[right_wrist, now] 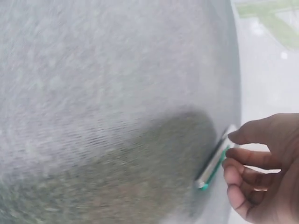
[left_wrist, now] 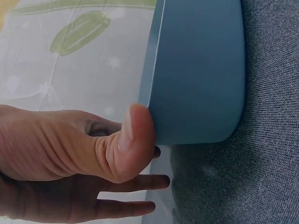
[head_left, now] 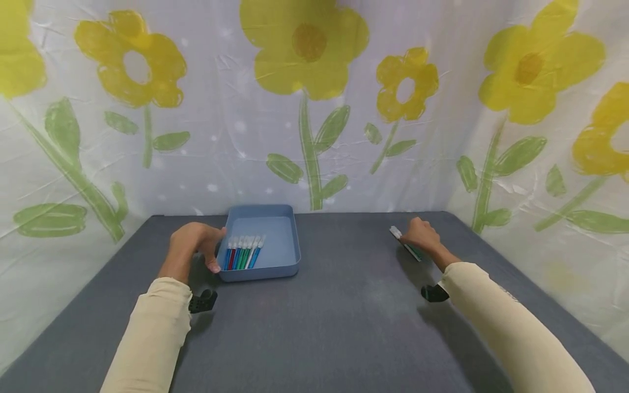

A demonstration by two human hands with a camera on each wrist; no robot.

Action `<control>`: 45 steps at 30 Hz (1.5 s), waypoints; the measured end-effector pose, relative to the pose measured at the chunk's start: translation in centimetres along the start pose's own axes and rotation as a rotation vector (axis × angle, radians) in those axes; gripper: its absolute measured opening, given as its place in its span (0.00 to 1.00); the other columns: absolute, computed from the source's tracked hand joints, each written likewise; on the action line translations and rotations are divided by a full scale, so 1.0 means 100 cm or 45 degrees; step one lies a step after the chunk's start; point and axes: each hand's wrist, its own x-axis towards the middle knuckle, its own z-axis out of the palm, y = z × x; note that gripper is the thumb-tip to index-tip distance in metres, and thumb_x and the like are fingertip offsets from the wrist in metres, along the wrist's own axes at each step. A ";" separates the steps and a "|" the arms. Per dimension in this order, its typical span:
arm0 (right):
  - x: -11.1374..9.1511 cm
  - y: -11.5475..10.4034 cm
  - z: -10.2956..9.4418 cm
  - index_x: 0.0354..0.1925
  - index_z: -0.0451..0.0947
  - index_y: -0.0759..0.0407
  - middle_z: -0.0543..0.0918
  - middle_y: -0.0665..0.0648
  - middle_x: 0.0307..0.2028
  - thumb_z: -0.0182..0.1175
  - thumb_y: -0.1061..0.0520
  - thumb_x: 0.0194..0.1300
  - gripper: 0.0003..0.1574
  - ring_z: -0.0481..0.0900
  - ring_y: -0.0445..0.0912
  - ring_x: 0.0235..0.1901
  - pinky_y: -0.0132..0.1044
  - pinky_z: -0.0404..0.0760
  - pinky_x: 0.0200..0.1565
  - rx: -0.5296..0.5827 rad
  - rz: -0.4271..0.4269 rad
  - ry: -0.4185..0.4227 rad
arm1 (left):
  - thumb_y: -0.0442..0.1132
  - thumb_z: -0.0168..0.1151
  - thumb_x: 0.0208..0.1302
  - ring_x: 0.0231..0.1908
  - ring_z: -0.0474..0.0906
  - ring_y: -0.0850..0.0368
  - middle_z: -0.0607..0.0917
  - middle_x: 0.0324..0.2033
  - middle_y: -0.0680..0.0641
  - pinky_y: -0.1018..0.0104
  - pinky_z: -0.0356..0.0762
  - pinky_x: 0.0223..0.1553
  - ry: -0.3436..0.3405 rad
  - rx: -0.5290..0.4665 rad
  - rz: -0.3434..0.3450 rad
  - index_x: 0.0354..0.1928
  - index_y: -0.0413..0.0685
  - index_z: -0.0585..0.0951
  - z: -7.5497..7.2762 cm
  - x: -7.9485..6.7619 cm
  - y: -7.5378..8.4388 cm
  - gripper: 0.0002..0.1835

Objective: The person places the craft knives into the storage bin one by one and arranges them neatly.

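Observation:
A shallow blue tray (head_left: 272, 273) stands at the back, left of the middle. Inside, at its left, several markers (head_left: 245, 254) with blue, red, green and white barrels lie side by side, clear-looking caps facing away. My left hand (head_left: 199, 240) is at the tray's left side. Its thumb (left_wrist: 133, 144) touches the front corner in the left wrist view, while the visible fingers extend straight. Over at the right, my right hand (head_left: 421, 236) pinches what look like two slim markers (right_wrist: 216, 161), one whitish and one green, between thumb and fingertips.
Dark grey cloth covers the table (head_left: 324, 327). A white curtain (head_left: 442, 180) printed with yellow flowers hangs behind and along both sides. Small black devices (head_left: 434, 293) sit under both wrists.

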 end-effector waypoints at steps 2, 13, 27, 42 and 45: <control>0.001 0.006 0.004 0.22 0.56 0.53 0.55 0.49 0.19 0.59 0.59 0.65 0.22 0.56 0.42 0.20 0.39 0.60 0.25 0.002 0.012 -0.004 | 0.56 0.84 0.46 0.79 0.53 0.28 0.42 0.81 0.26 0.34 0.68 0.70 -0.003 0.010 -0.003 0.84 0.41 0.37 0.000 0.000 0.001 0.77; 0.004 0.009 0.010 0.22 0.65 0.56 0.66 0.53 0.20 0.59 0.58 0.66 0.17 0.67 0.46 0.21 0.40 0.67 0.25 -0.012 0.086 -0.003 | 0.55 0.83 0.48 0.79 0.52 0.28 0.41 0.81 0.26 0.33 0.66 0.72 -0.008 0.005 -0.002 0.84 0.40 0.37 0.000 -0.001 0.000 0.76; -0.003 -0.018 0.011 0.16 0.59 0.52 0.57 0.46 0.15 0.58 0.57 0.64 0.23 0.57 0.41 0.17 0.36 0.61 0.21 0.088 -0.021 0.086 | 0.53 0.82 0.50 0.80 0.51 0.27 0.41 0.81 0.25 0.34 0.65 0.72 -0.024 -0.003 0.006 0.84 0.40 0.36 -0.001 0.000 0.000 0.75; -0.011 -0.123 0.025 0.07 0.58 0.47 0.51 0.42 0.09 0.63 0.57 0.68 0.37 0.45 0.37 0.14 0.32 0.51 0.20 0.231 -0.300 0.047 | 0.55 0.83 0.47 0.80 0.50 0.27 0.41 0.81 0.26 0.32 0.64 0.72 -0.001 0.002 -0.002 0.84 0.41 0.37 0.002 0.002 -0.001 0.76; -0.011 -0.145 0.032 0.06 0.59 0.47 0.51 0.42 0.09 0.64 0.56 0.68 0.37 0.45 0.37 0.14 0.32 0.51 0.20 0.222 -0.327 0.033 | 0.56 0.83 0.47 0.80 0.50 0.27 0.42 0.81 0.27 0.32 0.64 0.72 0.008 0.013 -0.008 0.84 0.40 0.37 0.001 0.002 0.000 0.76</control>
